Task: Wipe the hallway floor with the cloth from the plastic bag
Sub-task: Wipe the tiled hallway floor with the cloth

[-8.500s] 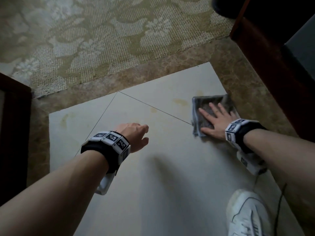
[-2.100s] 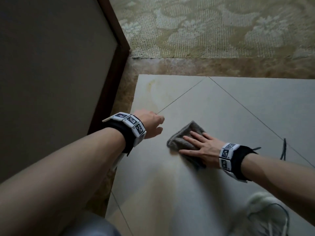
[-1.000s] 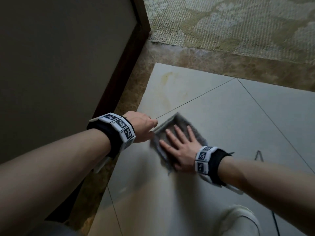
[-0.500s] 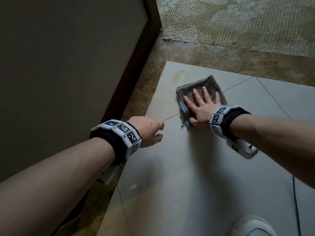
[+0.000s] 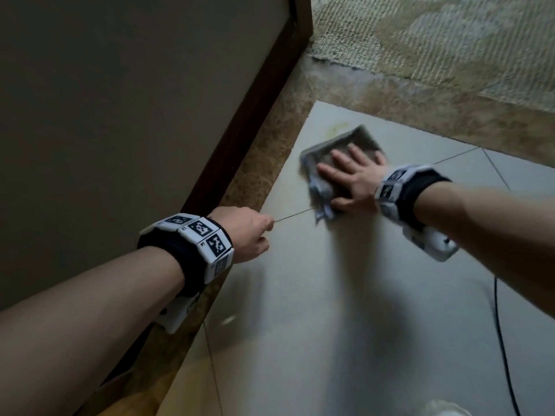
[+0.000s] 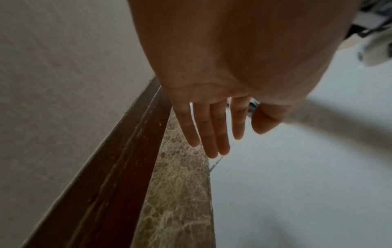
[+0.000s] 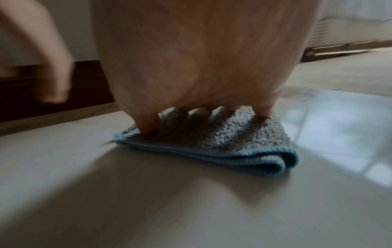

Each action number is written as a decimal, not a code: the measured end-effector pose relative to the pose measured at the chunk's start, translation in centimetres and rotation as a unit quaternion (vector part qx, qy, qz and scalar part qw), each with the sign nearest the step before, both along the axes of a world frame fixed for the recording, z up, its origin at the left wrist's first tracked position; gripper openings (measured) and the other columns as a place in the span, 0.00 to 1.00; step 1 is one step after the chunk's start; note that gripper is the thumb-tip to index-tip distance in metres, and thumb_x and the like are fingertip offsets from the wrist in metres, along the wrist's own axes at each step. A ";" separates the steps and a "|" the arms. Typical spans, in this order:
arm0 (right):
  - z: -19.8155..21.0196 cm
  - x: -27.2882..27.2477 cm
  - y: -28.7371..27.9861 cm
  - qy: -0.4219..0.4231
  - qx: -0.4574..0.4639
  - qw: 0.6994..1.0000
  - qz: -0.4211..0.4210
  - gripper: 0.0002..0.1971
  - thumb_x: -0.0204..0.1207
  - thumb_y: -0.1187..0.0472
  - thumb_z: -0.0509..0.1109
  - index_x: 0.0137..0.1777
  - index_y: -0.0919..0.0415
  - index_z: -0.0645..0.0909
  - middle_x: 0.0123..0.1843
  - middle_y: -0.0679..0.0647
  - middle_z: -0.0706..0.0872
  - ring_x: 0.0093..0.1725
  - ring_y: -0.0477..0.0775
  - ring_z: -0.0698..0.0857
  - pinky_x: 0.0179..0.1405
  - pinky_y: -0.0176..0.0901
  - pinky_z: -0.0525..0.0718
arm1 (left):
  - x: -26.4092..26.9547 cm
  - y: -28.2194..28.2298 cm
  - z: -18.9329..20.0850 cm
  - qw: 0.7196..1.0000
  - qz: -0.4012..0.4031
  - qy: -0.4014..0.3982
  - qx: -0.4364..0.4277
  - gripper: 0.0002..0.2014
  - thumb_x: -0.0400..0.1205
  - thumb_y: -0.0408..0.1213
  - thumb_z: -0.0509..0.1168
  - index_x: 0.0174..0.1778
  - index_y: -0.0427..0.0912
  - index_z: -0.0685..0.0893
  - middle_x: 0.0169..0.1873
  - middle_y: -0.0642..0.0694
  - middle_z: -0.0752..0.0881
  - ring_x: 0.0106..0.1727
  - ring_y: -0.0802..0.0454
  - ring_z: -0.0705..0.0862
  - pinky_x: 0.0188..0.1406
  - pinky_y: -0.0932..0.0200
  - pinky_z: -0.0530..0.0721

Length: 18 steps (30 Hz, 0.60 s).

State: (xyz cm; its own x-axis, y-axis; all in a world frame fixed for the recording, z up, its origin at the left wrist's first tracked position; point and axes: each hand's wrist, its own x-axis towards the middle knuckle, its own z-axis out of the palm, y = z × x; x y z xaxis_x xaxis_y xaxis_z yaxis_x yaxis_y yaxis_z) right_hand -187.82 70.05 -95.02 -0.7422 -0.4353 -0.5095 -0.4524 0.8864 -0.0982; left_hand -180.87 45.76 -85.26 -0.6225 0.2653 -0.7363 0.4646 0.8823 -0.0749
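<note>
A grey cloth (image 5: 356, 138) with a blue underside lies folded on the pale floor tile (image 5: 345, 295), near the tile's far left corner. My right hand (image 5: 348, 172) presses flat on it with fingers spread. The right wrist view shows those fingers (image 7: 148, 127) pushing into the cloth (image 7: 222, 142). My left hand (image 5: 246, 232) hovers over the tile's left edge, a short way nearer to me than the cloth. Its fingers (image 6: 212, 134) hang straight and hold nothing. No plastic bag is in view.
A wall with a dark wooden baseboard (image 5: 246, 121) runs along the left, edged by a brown marbled strip (image 5: 264, 163). A patterned carpet (image 5: 435, 40) lies beyond the tile. A yellowish stain (image 5: 333, 129) sits by the cloth. A black cable (image 5: 501, 340) and a white shoe (image 5: 444, 411) are at the lower right.
My right hand has pushed the cloth away from me to the tile's far corner, then slid it left toward the brown strip. The left hand has stayed about where it was.
</note>
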 end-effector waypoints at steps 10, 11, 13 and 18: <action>-0.6 5.6 -6.8 -0.009 -0.037 0.988 0.150 0.46 0.76 0.33 0.60 0.86 0.41 0.37 0.88 0.58 0.34 0.85 0.71 0.35 0.76 0.83 0.40 | 0.0 -2.5 0.1 1.000 0.005 0.008 -0.009 0.13 0.85 0.50 0.53 0.61 0.50 0.74 0.53 0.47 0.84 0.47 0.45 0.82 0.44 0.51 0.83; -0.7 6.7 -7.4 -0.016 -0.044 0.981 0.187 0.46 0.75 0.33 0.61 0.86 0.40 0.37 0.88 0.57 0.35 0.85 0.70 0.35 0.76 0.82 0.40 | -0.1 -2.5 -0.1 1.000 0.005 0.007 -0.008 0.13 0.85 0.50 0.53 0.60 0.50 0.74 0.53 0.47 0.84 0.49 0.44 0.83 0.46 0.50 0.83; -1.0 6.3 -7.0 -0.019 -0.044 0.974 0.222 0.46 0.75 0.31 0.61 0.85 0.36 0.37 0.88 0.52 0.36 0.86 0.65 0.36 0.78 0.78 0.41 | -0.3 -2.3 -0.4 1.000 0.001 0.008 -0.010 0.13 0.84 0.51 0.53 0.59 0.49 0.74 0.54 0.47 0.84 0.52 0.43 0.84 0.47 0.49 0.84; -0.7 -1.8 -2.6 0.001 -0.022 0.998 0.062 0.44 0.74 0.26 0.57 0.84 0.32 0.38 0.88 0.46 0.36 0.86 0.60 0.38 0.81 0.71 0.45 | 0.0 -1.8 -1.0 1.000 0.005 -0.009 -0.010 0.20 0.85 0.52 0.53 0.72 0.52 0.73 0.61 0.50 0.84 0.56 0.47 0.84 0.51 0.50 0.85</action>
State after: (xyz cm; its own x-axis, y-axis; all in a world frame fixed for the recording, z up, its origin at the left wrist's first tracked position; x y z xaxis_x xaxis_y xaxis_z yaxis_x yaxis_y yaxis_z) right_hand -189.61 67.41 -95.76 -0.6828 -0.5461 -0.4854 -0.5586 0.8184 -0.1349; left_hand -180.88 43.97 -86.30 -0.6125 0.2432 -0.7522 0.4563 0.8858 -0.0851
